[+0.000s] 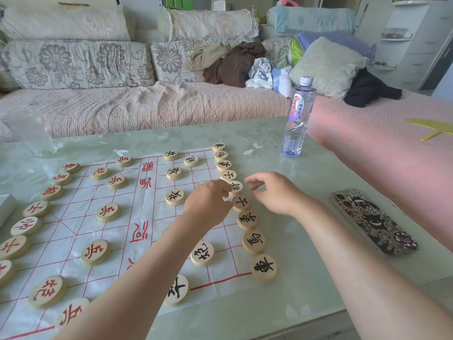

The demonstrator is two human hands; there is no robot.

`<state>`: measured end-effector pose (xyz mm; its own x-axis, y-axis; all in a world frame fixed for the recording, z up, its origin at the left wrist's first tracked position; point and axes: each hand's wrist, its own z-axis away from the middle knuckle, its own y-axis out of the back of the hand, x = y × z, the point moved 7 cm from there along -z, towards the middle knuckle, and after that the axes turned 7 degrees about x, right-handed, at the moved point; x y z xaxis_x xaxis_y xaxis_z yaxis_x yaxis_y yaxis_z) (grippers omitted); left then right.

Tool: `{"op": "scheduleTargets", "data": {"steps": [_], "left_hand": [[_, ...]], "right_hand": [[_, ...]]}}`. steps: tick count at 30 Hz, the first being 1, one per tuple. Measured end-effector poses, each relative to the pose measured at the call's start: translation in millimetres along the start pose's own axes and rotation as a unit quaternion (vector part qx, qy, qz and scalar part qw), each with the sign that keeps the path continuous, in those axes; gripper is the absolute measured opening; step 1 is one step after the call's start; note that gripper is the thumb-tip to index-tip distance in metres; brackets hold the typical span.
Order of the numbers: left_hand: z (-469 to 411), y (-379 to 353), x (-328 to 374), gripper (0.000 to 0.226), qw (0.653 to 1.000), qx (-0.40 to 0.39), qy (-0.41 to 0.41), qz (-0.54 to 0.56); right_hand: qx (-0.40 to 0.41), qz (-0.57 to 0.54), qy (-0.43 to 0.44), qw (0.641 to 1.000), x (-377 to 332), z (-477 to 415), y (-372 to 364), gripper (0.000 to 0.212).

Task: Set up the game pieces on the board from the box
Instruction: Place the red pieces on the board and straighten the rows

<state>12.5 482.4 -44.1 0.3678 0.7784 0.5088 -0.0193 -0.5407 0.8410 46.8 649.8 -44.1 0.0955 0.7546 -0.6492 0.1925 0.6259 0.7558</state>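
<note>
- With left grip (208,204) curled against the black piece (237,187) mid-row, cannot tell whether pinching or merely touching.
- Right grip (274,192) at 3 o'clock of it, fingers loosely bent, empty.
- Could nudge row neighbours (241,203) at 12 and 6 o'clock off their crossings by a wrist sweep.
- Could drag the thin board (73,217) by the forearm over it, shifting set pieces.
- Water bottle (297,119) at 1 o'clock on the surface (306,204), well apart: small risk.

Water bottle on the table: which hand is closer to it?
Right. The right hand is nearer the camera than the water bottle, beside the board; the left hand lies farther left, over the board.
</note>
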Motion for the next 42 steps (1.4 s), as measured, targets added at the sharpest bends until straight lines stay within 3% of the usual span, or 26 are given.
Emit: {"op": "scheduleTargets", "data": {"steps": [7,11,20,25,29,42], "left_hand": [[-20.3,-3.4,-9.7,0.034,0.999,-0.01,0.031,-0.028],[-31.9,-6.9,-8.0,0.009,0.998,-0.022,0.03,-0.056],[-41.5,-17.5,-14.3,0.033,0.999,-0.019,0.022,-0.034],[-44.4,-17.1,-18.9,0.038,0.999,-0.015,0.026,-0.021],[-58.0,-6.7,-25.4,0.037,0.999,0.008,0.043,-0.008],[-84.1,-14.3,-28.6,0.031,0.999,-0.004,0.036,-0.032]], "right_hand": [[0.015,0.02,-0.003,1.0,-5.0,-14.5,-8.4,0.031],[0.022,0.03,-0.015,0.999,-5.0,-24.6,-13.4,0.032],[-0.006,0.029,-0.005,1.0,-6.7,-29.7,-20.2,0.019],[0.006,0.031,-0.02,0.999,-0.8,-38.1,-16.7,0.028],[0.057,0.015,-0.035,0.998,1.9,-50.5,-3.6,0.036],[0.025,0.014,-0.02,0.999,-4.1,-66.1,-25.0,0.03]]}}
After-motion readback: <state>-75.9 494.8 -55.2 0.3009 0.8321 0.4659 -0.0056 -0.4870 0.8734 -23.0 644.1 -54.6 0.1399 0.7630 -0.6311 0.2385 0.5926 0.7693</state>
